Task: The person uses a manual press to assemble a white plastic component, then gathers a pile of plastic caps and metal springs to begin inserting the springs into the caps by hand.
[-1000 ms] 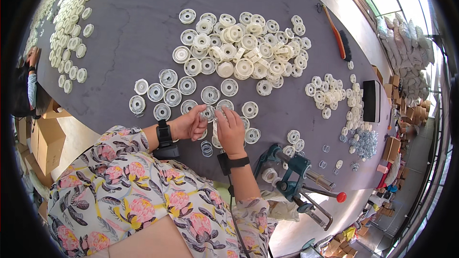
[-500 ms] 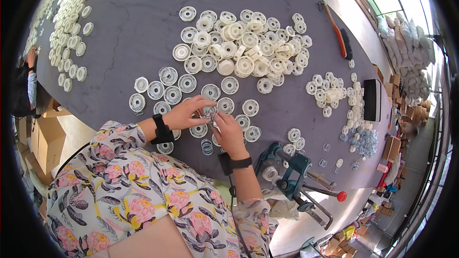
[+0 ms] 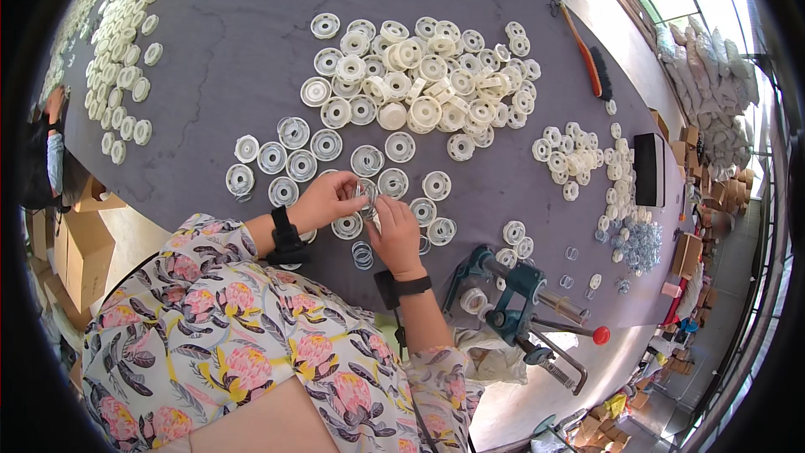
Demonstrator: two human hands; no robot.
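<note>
Between the fingertips of both hands is a metal coil spring (image 3: 367, 193), held just above the table. My left hand (image 3: 325, 200) pinches it from the left, and my right hand (image 3: 395, 233) grips it from the right and below. Round white plastic rings (image 3: 326, 144), several with coils lying in them, surround the hands. Beneath the fingers lies another white ring (image 3: 346, 226), partly covered. A small group of loose wire coils (image 3: 362, 255) rests by my right wrist.
A pile of cream plastic rings (image 3: 426, 112) covers the table beyond my hands. A green hand press (image 3: 513, 292) with a red knob stands to the right. Smaller white rings (image 3: 572, 151), blue-grey springs (image 3: 641, 247) and a brush (image 3: 597, 72) lie farther right. Another person's hand (image 3: 55, 106) shows at far left.
The fingers of my left hand have drawn together around the spring, and my right hand has shifted slightly downward and left. The view has also moved a little.
</note>
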